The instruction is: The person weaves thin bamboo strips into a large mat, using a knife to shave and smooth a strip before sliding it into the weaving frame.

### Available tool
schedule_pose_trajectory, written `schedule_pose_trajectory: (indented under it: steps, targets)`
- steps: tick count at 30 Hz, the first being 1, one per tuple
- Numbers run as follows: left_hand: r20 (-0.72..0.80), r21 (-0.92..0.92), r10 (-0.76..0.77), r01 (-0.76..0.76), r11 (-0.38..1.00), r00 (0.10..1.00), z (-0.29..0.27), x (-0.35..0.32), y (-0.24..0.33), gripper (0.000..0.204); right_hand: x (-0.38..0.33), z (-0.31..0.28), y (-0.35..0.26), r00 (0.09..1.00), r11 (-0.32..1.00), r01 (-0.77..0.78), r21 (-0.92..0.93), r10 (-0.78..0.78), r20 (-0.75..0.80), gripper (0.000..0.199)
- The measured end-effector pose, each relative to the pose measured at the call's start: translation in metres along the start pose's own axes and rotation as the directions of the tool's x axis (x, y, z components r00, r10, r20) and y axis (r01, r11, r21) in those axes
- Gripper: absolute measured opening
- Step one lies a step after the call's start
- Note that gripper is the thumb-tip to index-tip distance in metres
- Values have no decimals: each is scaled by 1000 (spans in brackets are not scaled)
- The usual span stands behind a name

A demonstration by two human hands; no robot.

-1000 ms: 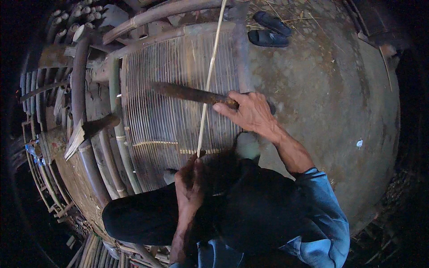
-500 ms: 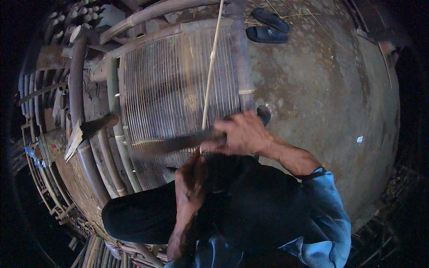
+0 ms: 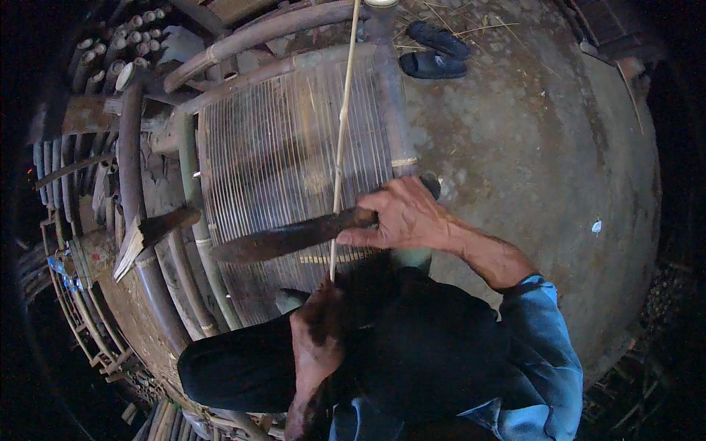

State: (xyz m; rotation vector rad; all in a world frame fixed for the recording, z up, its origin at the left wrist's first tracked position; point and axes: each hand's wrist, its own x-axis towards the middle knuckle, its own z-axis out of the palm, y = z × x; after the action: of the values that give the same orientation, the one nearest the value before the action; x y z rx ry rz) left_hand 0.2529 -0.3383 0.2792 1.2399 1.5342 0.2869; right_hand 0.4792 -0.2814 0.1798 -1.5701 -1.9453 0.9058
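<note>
We see the right hand clenched on a knife, blade pointing to 9 o'clock, touching a thin strip. Left hand pinches the strip's lower end; it runs to 12 o'clock over a slatted frame. Sandals at 1 o'clock.

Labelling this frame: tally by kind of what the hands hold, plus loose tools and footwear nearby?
Long knife in right hand: 1
Thin bamboo strip in left hand: 1
Hatchet on the poles: 1
Dark sandals on the ground: 2
Total: 5
</note>
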Motion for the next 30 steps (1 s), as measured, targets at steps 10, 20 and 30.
schedule_pose_trajectory:
  steps: [10,20,30]
  targets:
    - [-26,1,133,-133,991,991,-4,-12,-10,35,7,-1,10,991,1000,-16,0,16,-132,53]
    - [17,-13,-42,42,999,999,-14,-18,5,32,32,-24,51,915,920,-380,96,389,-104,51]
    - [45,-10,49,-48,999,998,-30,-19,-4,31,31,-21,24,994,988,-75,-132,85,75,51]
